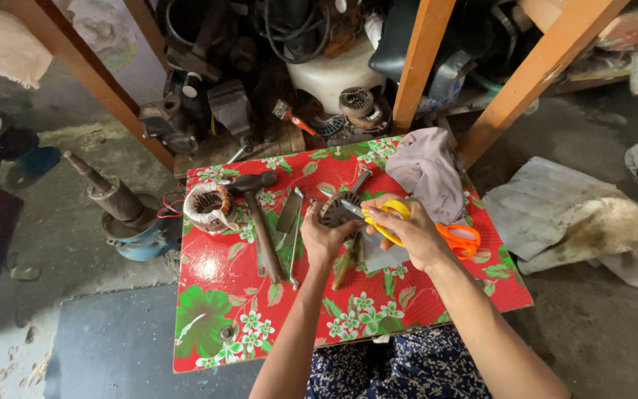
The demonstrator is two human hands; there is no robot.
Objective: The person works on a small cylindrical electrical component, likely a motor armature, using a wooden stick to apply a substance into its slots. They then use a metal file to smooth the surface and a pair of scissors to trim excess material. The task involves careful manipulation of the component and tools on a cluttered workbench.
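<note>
My left hand grips a round dark metal motor part above the small table with a red floral cover. My right hand holds yellow-handled scissors, their blades pointing left onto the part. Both hands are close together over the middle of the table. Under them lies a grey sheet, partly hidden.
On the table: a hammer, a flat metal blade, a stator with copper windings, orange-handled scissors, a pinkish cloth. A motor shaft assembly stands on the floor left. Wooden legs and machine clutter behind.
</note>
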